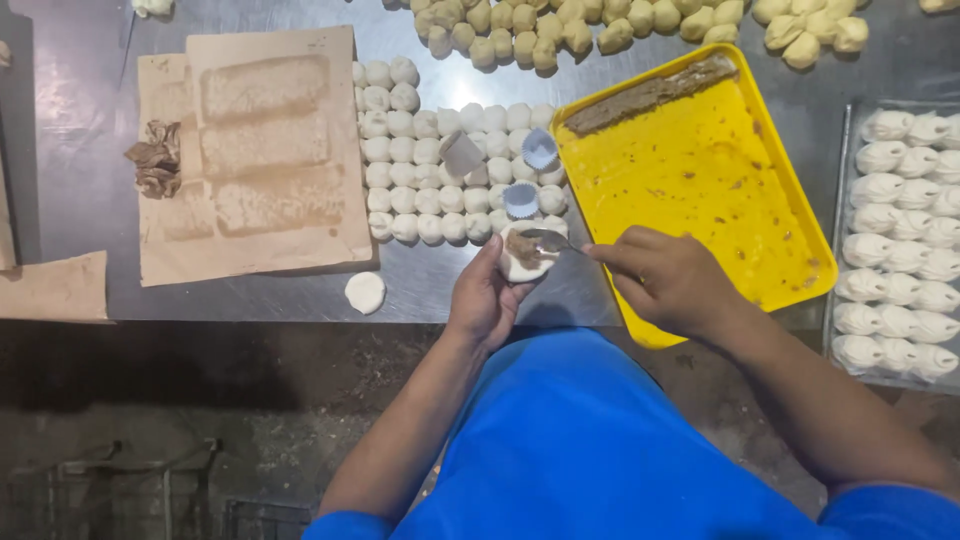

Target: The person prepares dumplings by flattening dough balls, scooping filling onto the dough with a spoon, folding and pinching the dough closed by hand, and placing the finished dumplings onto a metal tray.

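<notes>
My left hand (pixel 483 298) cups a flattened round of white dough (pixel 520 260) with brown filling in its middle. My right hand (pixel 668 280) grips a metal spoon (pixel 549 240) whose bowl rests on that filling. Both hands hover over the near edge of the steel table (pixel 440 290). Just right of them lies a yellow tray (pixel 700 180) with a strip of brown filling (pixel 650 92) along its far edge. A block of small white dough balls (pixel 420 170) sits just beyond my left hand.
Brown paper (pixel 255 150) with crumbly slabs lies at left, and a lone dough disc (pixel 365 292) near the edge. Paper cups (pixel 521 198) sit on the dough balls. A metal tray of shaped white pieces (pixel 900 240) is at right. Yellowish dough balls (pixel 620 25) line the far side.
</notes>
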